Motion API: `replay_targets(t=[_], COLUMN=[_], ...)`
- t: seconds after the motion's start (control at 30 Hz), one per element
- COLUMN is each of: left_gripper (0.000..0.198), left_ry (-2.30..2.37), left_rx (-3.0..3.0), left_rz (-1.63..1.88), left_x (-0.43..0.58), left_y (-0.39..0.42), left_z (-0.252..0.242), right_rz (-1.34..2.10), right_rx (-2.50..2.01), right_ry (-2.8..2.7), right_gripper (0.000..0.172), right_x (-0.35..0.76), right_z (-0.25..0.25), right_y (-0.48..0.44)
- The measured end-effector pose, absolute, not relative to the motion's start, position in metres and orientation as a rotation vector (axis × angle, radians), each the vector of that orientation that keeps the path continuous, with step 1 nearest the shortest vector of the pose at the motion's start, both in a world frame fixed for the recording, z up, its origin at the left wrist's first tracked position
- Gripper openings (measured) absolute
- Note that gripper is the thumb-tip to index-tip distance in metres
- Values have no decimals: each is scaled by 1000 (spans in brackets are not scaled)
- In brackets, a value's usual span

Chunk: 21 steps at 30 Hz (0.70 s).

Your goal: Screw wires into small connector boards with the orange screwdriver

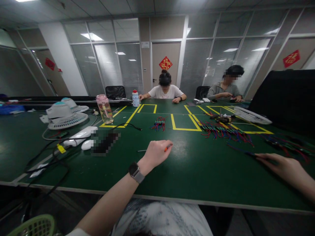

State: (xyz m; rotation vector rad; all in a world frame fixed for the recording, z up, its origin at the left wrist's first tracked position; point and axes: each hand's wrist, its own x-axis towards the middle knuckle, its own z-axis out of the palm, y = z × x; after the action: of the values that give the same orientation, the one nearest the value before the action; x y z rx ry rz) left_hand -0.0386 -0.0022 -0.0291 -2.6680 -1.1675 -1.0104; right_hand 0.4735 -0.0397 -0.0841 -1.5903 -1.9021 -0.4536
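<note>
My left hand (156, 153) is closed around a screwdriver (168, 147) over the middle of the green table. Its orange and black handle end shows by the thumb, and its thin shaft sticks out to the left. At the right, my right hand (286, 167) pinches a small dark piece with thin blue and red wires (240, 150) that trail to the left. Beyond it lies a long row of small wired circuit boards (221, 130). A smaller group of wired boards (159, 124) lies beyond my left hand, and another pile (287, 144) is at the right.
Yellow tape (186, 129) marks boxes on the green table (197, 177). At left are fans (65, 115), a power strip (82, 135), cables, a white mouse (87, 145) and a pink-lidded bottle (105, 109). A keyboard (252, 115) lies at right. Two people sit opposite.
</note>
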Motion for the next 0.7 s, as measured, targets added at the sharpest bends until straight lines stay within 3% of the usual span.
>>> replay_targets(t=[0.5,0.7], left_gripper=[15,12], left_ry=[-1157,-1148], left_rx=[-2666,-2645], left_rz=[-997,-996], left_x=[-38,-37], left_y=[-3,-2], left_z=[-30,-31], right_rz=[-225,-194], right_rx=[-1654,-1760], right_ry=[-1816,-1693], right_gripper=[69,56], right_x=[459,464], right_z=[-77,-80], right_y=[-49,-45])
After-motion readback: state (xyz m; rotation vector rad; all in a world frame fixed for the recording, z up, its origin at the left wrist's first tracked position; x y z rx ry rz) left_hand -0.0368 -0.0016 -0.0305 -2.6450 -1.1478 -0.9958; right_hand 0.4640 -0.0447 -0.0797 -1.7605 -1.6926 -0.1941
